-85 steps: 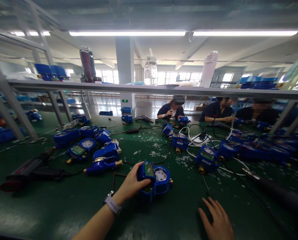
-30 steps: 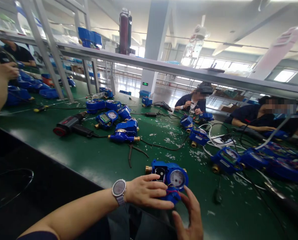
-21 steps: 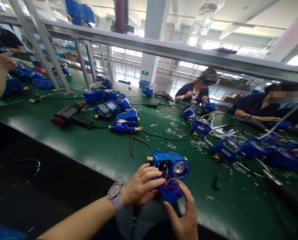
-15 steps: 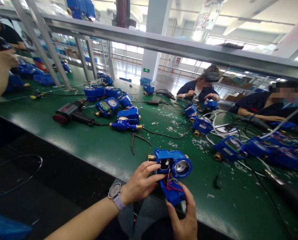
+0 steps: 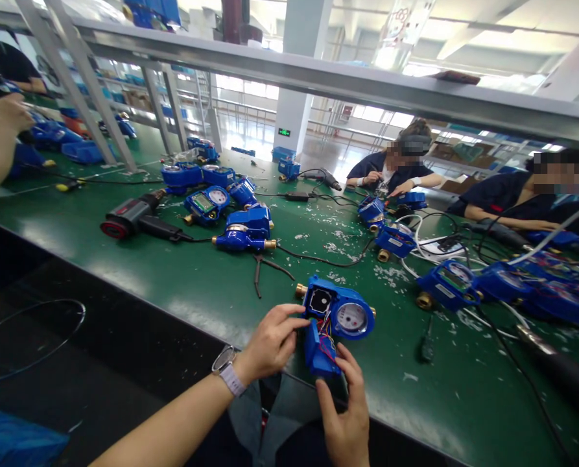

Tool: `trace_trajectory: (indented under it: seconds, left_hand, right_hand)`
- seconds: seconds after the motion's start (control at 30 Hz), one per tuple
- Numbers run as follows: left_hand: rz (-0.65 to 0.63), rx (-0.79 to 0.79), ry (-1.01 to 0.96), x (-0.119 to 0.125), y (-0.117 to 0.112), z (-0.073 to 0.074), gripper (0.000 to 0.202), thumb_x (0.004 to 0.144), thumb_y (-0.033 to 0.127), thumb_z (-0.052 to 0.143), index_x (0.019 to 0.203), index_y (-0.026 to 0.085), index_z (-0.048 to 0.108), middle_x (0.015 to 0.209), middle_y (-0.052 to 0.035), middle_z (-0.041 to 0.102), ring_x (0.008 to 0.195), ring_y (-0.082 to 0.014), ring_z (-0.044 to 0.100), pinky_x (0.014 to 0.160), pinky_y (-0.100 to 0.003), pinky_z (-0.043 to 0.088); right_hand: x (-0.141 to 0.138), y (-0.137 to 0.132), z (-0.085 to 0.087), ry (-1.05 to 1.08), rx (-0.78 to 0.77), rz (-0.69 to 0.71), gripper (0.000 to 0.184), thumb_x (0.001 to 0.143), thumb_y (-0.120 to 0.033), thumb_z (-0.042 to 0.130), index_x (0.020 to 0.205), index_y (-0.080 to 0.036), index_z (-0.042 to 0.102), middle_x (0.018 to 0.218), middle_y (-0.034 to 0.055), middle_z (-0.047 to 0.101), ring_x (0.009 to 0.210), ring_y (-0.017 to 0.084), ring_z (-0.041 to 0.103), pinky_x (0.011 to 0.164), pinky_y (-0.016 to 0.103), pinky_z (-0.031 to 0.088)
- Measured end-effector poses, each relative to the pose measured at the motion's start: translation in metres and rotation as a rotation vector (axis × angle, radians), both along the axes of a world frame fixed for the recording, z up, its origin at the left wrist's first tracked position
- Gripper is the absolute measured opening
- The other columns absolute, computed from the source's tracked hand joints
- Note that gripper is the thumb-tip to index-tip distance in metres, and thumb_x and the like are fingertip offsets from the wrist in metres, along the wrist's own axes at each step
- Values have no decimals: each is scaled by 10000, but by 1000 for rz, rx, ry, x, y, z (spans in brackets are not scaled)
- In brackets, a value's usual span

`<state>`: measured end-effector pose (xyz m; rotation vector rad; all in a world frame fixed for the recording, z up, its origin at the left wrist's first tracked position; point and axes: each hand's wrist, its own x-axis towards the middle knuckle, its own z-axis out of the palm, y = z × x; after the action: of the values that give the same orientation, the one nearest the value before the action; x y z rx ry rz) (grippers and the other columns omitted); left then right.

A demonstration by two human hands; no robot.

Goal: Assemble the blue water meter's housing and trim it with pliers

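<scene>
left hand (image 5: 270, 340): clamped on blue meter (image 5: 340, 314) at table (image 5: 196, 305) edge | right hand (image 5: 345, 415): fingers gripping meter's open cover (image 5: 318, 347), red wires showing

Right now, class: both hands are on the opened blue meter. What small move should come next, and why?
Probably swing the hinged cover fully clear with the right hand: red wires still bridge it to the meter body, which the left hand steadies at the table edge.

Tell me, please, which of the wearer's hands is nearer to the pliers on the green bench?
Left. The left hand lies just below the pliers; the right hand is farther down and rightward.
</scene>
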<state>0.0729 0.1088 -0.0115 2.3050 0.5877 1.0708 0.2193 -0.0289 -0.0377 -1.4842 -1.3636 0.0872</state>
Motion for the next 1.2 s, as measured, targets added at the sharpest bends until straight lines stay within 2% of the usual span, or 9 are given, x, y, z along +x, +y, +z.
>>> trace_trajectory:
  seconds: [0.1,0.2,0.27,0.4,0.67,0.87,0.97,1.07,1.2]
  left_hand:
    - [-74,-289,-125,-1,-15,3,411,918,327,457,1307,194,452,1168,-111,559,1067,-232,551,935,-401,478]
    - [-106,-407,-111,-1,-20,8,651,800,477,653,1348,212,419,1162,-100,545,1028,-248,551,910,-400,477]
    - [-82,-428,-65,0,-20,11,611,755,379,724,1293,225,476,1158,-88,542,1053,-248,542,926,-393,467]
    - [-25,-427,-69,-2,-23,9,409,738,123,634,1126,214,544,1089,-62,564,1043,-219,556,919,-365,467]
    - [-120,-769,-174,-14,-26,-5,449,778,155,614,1200,215,472,1197,-81,571,1075,-205,604,947,-343,502]
    - [-130,-610,-158,-15,-29,-11,571,771,122,639,1295,236,444,1245,-84,580,1165,-225,569,1026,-381,470]
    - [-109,-443,-148,-15,-31,-18,608,787,123,629,1341,252,414,1285,-86,576,1197,-229,554,1064,-408,445]
    - [-79,-358,-121,-16,-31,-23,642,793,127,628,1372,261,384,1307,-89,568,1207,-232,552,1068,-421,447]
    - [-72,-320,-121,-15,-30,-22,666,776,107,623,1378,257,381,1272,-88,580,1146,-220,587,1013,-390,498]
  right_hand:
    - [-6,-1,0,24,-17,43,294,951,-273,527,1235,-217,478,1338,137,468,1211,291,480,946,471,452]
    - [-10,-2,-3,20,-20,72,268,955,-259,517,1220,-226,498,1329,124,473,1197,283,487,947,467,454]
    - [-11,-3,-7,-7,-35,86,244,957,-257,513,1199,-230,517,1324,119,477,1189,284,490,944,471,454]
    - [-12,-4,-13,-63,-69,121,203,943,-251,533,1145,-229,547,1317,122,485,1193,303,485,939,486,449]
    - [-10,0,-4,-67,-116,121,278,961,-298,524,1232,-239,511,1336,126,465,1220,304,463,954,510,443]
    - [-1,13,16,-136,-52,148,426,987,-230,450,1407,-222,382,1381,124,456,1245,273,465,978,452,463]
    - [2,23,26,-241,-155,224,491,972,-199,448,1450,-214,336,1353,116,494,1203,259,513,940,406,507]
    - [3,32,30,-302,-234,261,474,951,-172,423,1424,-198,390,1273,109,556,1106,260,582,844,390,556]
    - [5,38,30,-284,-137,238,379,945,-113,380,1273,-196,550,1133,87,628,986,220,636,785,328,561]
